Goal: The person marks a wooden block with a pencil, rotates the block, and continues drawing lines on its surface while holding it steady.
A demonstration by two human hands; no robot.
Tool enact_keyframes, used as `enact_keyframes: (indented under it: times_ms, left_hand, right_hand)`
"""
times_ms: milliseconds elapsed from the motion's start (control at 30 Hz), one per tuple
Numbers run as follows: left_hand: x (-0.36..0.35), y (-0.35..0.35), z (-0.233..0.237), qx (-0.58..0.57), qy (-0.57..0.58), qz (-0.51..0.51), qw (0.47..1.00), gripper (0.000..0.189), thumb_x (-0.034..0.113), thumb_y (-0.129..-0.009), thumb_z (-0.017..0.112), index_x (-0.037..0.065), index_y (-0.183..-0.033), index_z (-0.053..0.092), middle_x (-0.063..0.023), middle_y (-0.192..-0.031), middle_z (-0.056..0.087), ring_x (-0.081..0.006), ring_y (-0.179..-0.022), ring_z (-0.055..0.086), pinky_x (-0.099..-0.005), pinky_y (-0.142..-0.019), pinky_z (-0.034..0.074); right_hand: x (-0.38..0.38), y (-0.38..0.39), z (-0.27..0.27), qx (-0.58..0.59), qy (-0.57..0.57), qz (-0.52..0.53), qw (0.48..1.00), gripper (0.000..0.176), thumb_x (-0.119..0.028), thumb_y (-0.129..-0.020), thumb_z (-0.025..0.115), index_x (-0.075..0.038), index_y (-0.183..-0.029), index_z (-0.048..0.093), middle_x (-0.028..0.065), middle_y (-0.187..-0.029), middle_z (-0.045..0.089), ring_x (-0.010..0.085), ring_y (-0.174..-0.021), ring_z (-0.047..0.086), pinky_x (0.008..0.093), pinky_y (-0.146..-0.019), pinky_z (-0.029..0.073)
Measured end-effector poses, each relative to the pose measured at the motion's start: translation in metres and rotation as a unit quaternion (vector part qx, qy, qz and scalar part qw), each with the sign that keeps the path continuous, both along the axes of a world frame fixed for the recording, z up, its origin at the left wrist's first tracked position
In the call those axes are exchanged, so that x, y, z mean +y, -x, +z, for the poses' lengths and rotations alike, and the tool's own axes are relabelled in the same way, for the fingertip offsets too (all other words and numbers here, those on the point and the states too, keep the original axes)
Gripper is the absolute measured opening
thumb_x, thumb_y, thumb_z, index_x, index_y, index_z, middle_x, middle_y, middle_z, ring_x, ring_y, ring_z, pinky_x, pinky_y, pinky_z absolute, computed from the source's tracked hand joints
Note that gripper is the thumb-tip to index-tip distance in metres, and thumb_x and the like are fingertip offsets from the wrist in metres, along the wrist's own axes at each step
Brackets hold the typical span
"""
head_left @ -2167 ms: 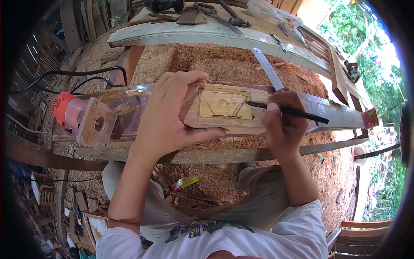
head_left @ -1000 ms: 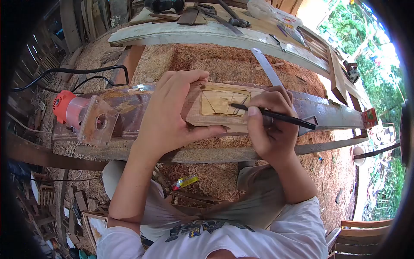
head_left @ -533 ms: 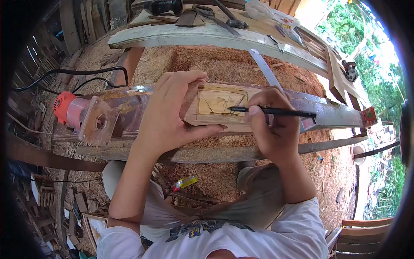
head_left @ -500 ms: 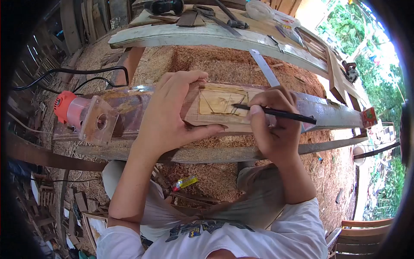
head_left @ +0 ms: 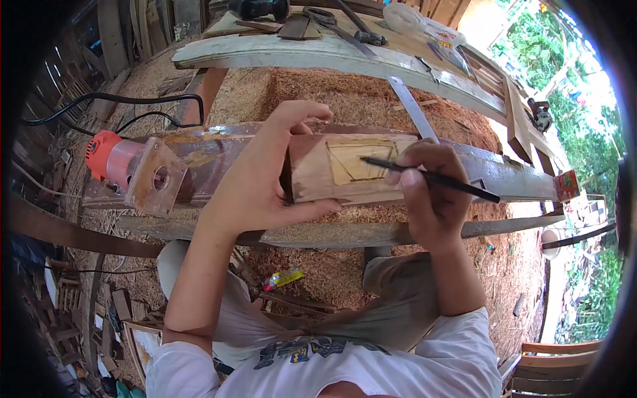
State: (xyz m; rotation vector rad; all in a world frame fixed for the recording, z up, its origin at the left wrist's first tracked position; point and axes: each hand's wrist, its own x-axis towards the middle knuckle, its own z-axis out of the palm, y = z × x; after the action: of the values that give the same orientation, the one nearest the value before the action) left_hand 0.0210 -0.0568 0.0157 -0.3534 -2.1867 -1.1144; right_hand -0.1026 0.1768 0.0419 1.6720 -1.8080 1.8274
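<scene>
A wooden block (head_left: 312, 174) with a pale, cut-out rectangle and dark drawn lines lies on the narrow plank bench (head_left: 511, 174). Around its left end curves my left hand (head_left: 259, 172), thumb along the near edge and fingers at the far side. My right hand (head_left: 434, 189) pinches a black pen (head_left: 458, 184), its tip over the pale rectangle. Behind my right hand, a metal ruler (head_left: 413, 109) sticks out past the bench's far edge.
An orange trim router (head_left: 109, 159) with a clear base stands on the bench's left part. Across the sawdust is a second bench (head_left: 285, 58) bearing tools and a plastic bag (head_left: 401, 16). A small red box (head_left: 567, 186) sits at the right end.
The block has shifted right and slightly turned, and its left end now shows. Both hands have moved a little right. The pen is still in my right hand.
</scene>
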Motion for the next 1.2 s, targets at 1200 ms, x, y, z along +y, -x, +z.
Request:
enact_keyframes:
  times_ms: [1200]
  left_hand:
    - [0.039,0.000,0.014,0.078,0.207,0.097,0.970,0.092,0.064,-0.062,0.092,0.010,-0.131,0.063,-0.0117,-0.127,0.063,-0.0357,-0.118,0.059,-0.0504,-0.102,0.043]
  right_hand:
    - [0.016,0.039,-0.013,-0.190,-0.004,-0.011,0.982,0.035,-0.023,-0.115,0.051,0.006,-0.135,0.054,0.0188,-0.128,0.071,0.0214,-0.121,0.069,0.0352,-0.107,0.052]
